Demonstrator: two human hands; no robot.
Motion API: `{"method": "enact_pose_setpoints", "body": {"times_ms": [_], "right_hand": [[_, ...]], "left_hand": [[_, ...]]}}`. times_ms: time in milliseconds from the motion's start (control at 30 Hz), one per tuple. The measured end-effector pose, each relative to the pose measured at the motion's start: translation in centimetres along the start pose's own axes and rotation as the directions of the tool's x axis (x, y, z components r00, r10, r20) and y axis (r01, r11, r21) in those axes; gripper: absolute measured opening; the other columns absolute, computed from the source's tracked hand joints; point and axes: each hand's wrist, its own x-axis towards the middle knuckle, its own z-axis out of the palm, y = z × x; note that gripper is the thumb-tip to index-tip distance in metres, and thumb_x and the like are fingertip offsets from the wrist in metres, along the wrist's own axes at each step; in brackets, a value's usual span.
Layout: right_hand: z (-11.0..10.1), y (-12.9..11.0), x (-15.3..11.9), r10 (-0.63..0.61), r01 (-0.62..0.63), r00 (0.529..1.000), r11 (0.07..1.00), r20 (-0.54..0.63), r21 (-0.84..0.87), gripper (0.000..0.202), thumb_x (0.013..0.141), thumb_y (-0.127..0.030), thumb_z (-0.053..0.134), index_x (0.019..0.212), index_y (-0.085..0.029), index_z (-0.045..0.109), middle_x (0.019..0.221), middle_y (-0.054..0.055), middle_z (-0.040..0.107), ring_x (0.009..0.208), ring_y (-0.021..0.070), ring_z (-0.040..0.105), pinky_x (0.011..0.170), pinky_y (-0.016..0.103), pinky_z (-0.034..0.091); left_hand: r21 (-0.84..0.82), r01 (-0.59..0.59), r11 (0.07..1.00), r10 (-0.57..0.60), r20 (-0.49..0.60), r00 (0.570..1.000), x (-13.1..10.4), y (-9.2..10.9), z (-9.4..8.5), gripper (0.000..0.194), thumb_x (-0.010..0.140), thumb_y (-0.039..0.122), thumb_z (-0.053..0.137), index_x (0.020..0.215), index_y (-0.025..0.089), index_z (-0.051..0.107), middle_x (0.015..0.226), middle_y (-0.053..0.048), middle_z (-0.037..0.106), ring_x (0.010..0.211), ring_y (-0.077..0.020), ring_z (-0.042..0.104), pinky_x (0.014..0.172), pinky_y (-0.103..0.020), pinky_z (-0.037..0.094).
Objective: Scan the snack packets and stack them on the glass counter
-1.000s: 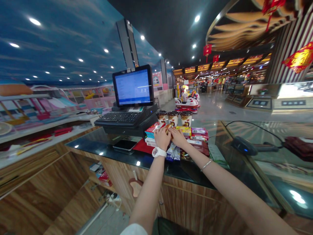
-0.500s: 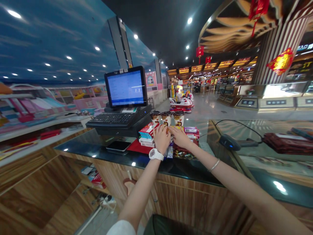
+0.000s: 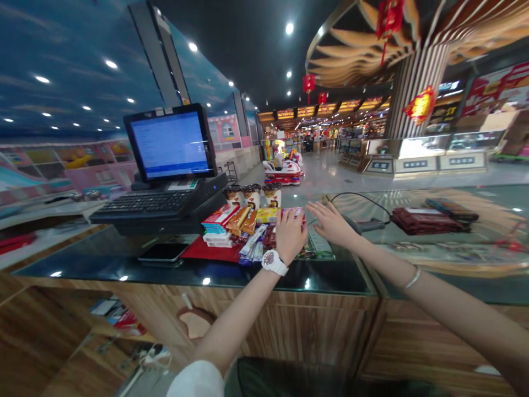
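A person's two bare hands reach over a dark, glossy surface [image 3: 103,262] towards a row of packaged snacks. The left hand [image 3: 291,234], wearing a white watch [image 3: 274,263], lies over the right end of the row, its fingers extended and slightly spread; whether it presses on the packets beneath cannot be told. The right hand [image 3: 334,223], with a thin bracelet [image 3: 413,277] farther up the arm, is just to its right, fingers stretched out, thumb apart, gripping nothing visible.

A brown packet [image 3: 269,237] shows at the left hand's left edge, partly hidden by it. Farther left are slim blue-and-white sachets [image 3: 253,243], orange packets [image 3: 243,220] and a stack of small boxes [image 3: 219,225], with a yellow packet [image 3: 268,215] at the far side. Three lidded cups [image 3: 252,196] stand behind the snacks. A red sheet [image 3: 206,251] lies under the near left part, beside a phone [image 3: 163,252]. A lit monitor [image 3: 169,142] with a keyboard [image 3: 142,204] stands at left; a black scanner [image 3: 367,225] lies right of the right hand.
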Motion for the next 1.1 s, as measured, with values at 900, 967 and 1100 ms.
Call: {"method": "enact_pose_setpoints", "body": {"times_ms": [900, 967, 1100], "right_hand": [[-5.9, 20.2, -19.1, 0.462, -0.515, 0.857, 0.792, -0.229, -0.328, 0.064, 0.082, -0.022, 0.048, 0.145, -0.013, 0.040, 0.149, 0.015, 0.047, 0.137, 0.0285, 0.042, 0.113, 0.053, 0.031], [-6.0, 21.0, -19.7, 0.466, -0.521, 0.853, 0.783, -0.235, -0.338, 0.064, 0.082, -0.021, 0.048, 0.146, -0.014, 0.040, 0.149, 0.015, 0.047, 0.137, 0.0285, 0.042, 0.112, 0.052, 0.032], [-5.8, 21.9, -20.5, 0.470, -0.532, 0.846, 0.770, -0.251, -0.353, 0.062, 0.084, -0.021, 0.047, 0.145, -0.013, 0.041, 0.151, 0.013, 0.045, 0.139, 0.0277, 0.040, 0.114, 0.051, 0.031]], "left_hand": [[-0.268, -0.409, 0.872, 0.448, 0.102, 0.888, 7.4, 21.3, 9.7, 0.042, 0.091, 0.024, 0.048, 0.132, 0.015, 0.055, 0.145, -0.009, 0.053, 0.135, -0.0259, 0.045, 0.122, -0.051, 0.022], [-0.272, -0.413, 0.869, 0.453, 0.104, 0.886, 7.9, 22.4, 10.6, 0.043, 0.091, 0.024, 0.048, 0.134, 0.015, 0.054, 0.146, -0.009, 0.052, 0.136, -0.0261, 0.044, 0.122, -0.052, 0.022], [-0.255, -0.412, 0.875, 0.448, 0.102, 0.888, 9.1, 24.0, 12.7, 0.047, 0.092, 0.027, 0.050, 0.137, 0.014, 0.051, 0.147, -0.010, 0.050, 0.138, -0.0269, 0.043, 0.122, -0.051, 0.022]]}}
